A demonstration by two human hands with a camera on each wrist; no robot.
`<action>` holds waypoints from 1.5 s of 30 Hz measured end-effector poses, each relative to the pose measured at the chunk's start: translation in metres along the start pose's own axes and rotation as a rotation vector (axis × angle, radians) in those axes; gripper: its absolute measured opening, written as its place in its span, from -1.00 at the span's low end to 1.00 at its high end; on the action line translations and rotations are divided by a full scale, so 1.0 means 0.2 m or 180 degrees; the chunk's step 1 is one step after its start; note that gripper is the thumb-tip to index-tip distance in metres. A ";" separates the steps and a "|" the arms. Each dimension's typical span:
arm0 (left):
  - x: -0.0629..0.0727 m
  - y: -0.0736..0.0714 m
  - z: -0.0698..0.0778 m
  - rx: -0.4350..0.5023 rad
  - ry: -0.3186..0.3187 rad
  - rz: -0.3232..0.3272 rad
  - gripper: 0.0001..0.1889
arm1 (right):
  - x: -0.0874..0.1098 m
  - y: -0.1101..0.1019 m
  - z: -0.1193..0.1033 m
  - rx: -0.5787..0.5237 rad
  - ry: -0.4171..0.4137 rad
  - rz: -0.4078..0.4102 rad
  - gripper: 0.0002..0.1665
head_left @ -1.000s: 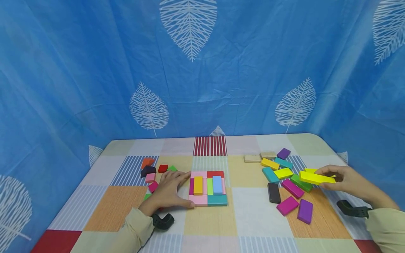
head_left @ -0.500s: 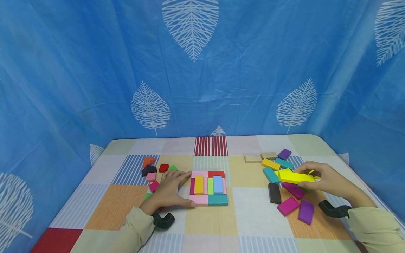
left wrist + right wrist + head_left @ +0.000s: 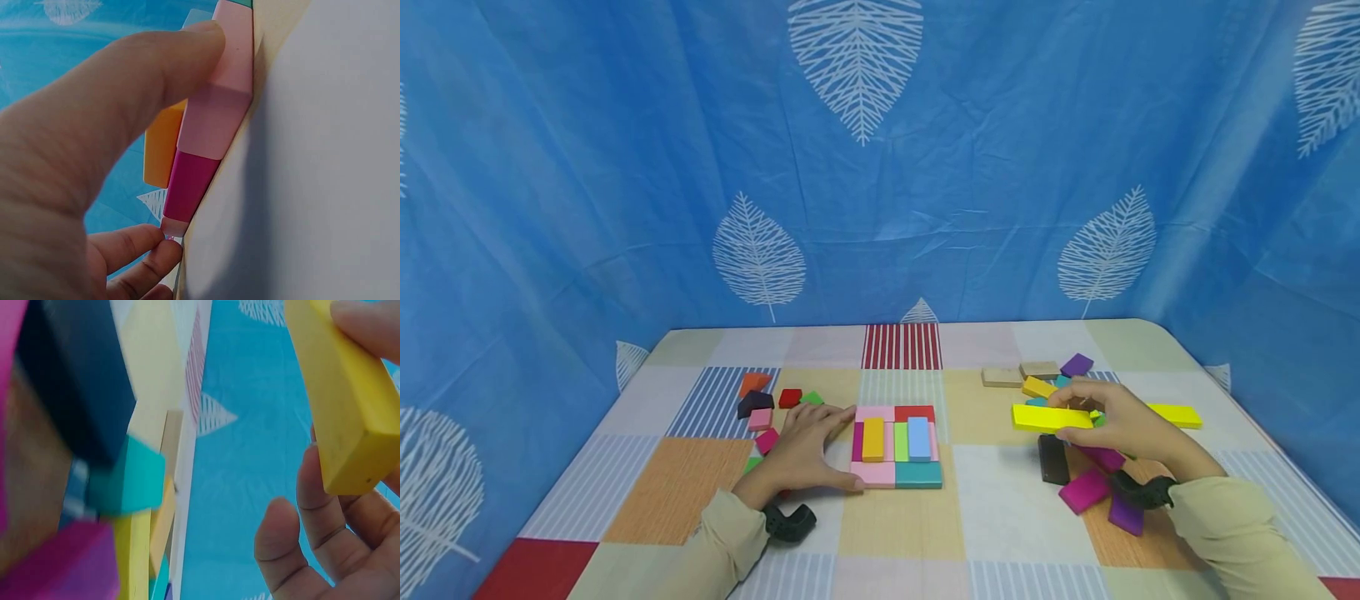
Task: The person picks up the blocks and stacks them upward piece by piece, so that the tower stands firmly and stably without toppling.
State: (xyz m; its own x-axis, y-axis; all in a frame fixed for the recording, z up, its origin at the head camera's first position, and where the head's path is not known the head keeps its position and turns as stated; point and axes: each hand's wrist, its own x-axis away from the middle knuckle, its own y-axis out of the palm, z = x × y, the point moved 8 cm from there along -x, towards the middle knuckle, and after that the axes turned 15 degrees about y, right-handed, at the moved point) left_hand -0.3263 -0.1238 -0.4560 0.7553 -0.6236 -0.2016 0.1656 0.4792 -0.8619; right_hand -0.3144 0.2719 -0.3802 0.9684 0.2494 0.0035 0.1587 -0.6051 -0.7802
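My left hand (image 3: 808, 446) spans the left side of a flat square of coloured blocks (image 3: 917, 475), holding it between thumb and fingers. In the left wrist view, the thumb lies on a pink block (image 3: 234, 56) and fingertips touch the far corner, beyond a magenta block (image 3: 190, 184). Upright orange (image 3: 872, 439) and light blue (image 3: 918, 439) blocks stand on the square. My right hand (image 3: 1101, 417) grips a long yellow block (image 3: 1051, 418) between thumb and fingers, raised above the loose blocks. The right wrist view shows this yellow block (image 3: 350, 406) close up.
Around the right hand lie loose blocks, including a black block (image 3: 1054, 460), a magenta block (image 3: 1084, 492), tan blocks (image 3: 1002, 377) and another yellow block (image 3: 1176, 416). Smaller pieces, such as a dark one (image 3: 756, 405), lie by the left hand. A blue curtain (image 3: 985, 167) hangs behind.
My right hand has moved left with the yellow block, passing over the loose blocks and uncovering the other yellow block at the right. My left hand stays at the square.
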 end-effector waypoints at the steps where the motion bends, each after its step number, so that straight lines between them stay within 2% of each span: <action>1: 0.00 0.00 0.00 0.0000 -0.0003 -0.0004 0.20 | -0.01 0.01 -0.02 -0.0007 -0.0049 -0.0006 -0.60; 14: 0.00 -0.01 0.01 -0.0023 0.0035 -0.0024 0.19 | -0.14 0.18 -0.25 -0.0255 -0.0527 -0.0064 -0.67; 24: 0.00 -0.01 0.02 -0.0006 0.0044 -0.0066 0.20 | -0.25 0.35 -0.34 -0.0309 -0.0365 -0.0204 -0.67; 37: 0.00 -0.01 0.00 0.0010 0.0018 -0.0058 0.20 | -0.39 0.55 -0.49 -0.0423 -0.0365 -0.0483 -0.70; 45: -0.01 -0.01 -0.01 -0.0041 0.0082 -0.0060 0.20 | -0.45 0.63 -0.55 -0.0379 -0.0364 -0.0545 -0.70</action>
State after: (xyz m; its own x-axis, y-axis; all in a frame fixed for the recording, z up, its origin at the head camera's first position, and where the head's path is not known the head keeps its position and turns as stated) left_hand -0.3294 -0.1257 -0.4544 0.7354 -0.6483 -0.1970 0.1715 0.4594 -0.8715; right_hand -0.3601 0.0904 -0.4108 0.8983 0.4361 0.0533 0.3469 -0.6297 -0.6951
